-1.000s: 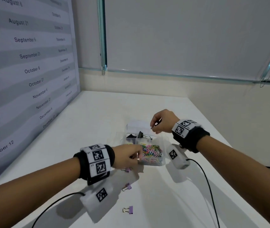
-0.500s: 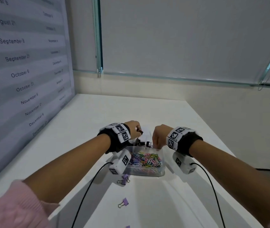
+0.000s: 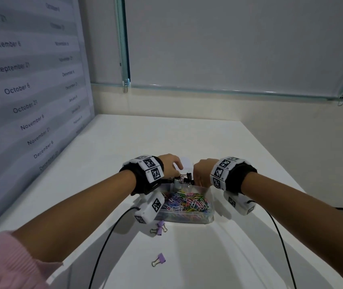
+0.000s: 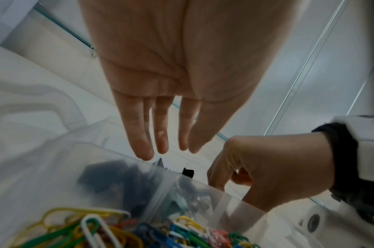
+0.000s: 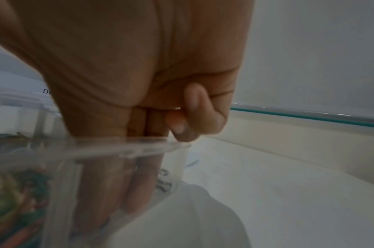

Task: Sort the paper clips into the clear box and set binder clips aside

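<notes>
A clear box [image 3: 212, 207] on the white table holds a heap of coloured paper clips [image 3: 187, 202] in its near part and black binder clips [image 3: 187, 177] in its far part. My left hand [image 3: 174, 166] hovers over the far part; in the left wrist view its fingers [image 4: 160, 141] hang straight and hold nothing. My right hand [image 3: 199, 177] reaches into the far right corner of the box. Seen through the clear wall [image 5: 118, 151], its fingers [image 5: 137, 181] point down inside, blurred. What they touch is hidden.
Two purple binder clips lie on the table in front of the box, one [image 3: 159, 227] close to it and one [image 3: 159, 260] nearer me. A date chart covers the left wall. Black cables trail from both wrists.
My left hand has gone from the near left side of the box to its far part, and its fingers have straightened. My right hand has dropped into the box's far corner.
</notes>
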The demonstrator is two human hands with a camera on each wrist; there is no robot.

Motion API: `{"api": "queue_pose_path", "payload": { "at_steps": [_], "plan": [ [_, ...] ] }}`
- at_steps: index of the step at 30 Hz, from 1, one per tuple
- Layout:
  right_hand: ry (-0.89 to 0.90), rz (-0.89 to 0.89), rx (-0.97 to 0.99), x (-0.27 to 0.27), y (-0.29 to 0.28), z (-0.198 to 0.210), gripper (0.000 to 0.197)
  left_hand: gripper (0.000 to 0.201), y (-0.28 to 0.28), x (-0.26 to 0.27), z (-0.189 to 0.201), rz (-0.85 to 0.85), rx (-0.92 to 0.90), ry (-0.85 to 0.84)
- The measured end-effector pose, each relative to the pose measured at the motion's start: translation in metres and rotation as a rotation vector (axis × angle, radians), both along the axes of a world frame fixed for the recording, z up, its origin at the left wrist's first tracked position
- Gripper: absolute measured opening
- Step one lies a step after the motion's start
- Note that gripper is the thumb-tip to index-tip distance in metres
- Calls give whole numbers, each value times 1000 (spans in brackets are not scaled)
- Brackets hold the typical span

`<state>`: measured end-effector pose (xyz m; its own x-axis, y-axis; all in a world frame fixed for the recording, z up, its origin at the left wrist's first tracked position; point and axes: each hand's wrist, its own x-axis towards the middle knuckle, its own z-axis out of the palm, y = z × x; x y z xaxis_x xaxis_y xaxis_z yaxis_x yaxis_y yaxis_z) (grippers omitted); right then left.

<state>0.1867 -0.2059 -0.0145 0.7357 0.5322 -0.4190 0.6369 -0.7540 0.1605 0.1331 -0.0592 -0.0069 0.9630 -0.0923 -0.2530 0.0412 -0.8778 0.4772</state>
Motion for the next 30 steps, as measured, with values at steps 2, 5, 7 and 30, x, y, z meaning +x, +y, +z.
{"api": "queue_pose_path", "payload": {
  "at_steps": [2,5,7,30],
  "plan": [
    [-20,15,6,0,0,0,20,30,0,-3,0,-7,17,0],
    [-73,22,26,-3,0,-2,20,30,0,-6,0,-17,27,3],
    [-98,0,56,-4,0,-4,20,29,0,-7,1,-21,38,6],
    [18,67,85,-1,-3,19,13,24,7,-20,2,-63,33,-71]
  ]
}}
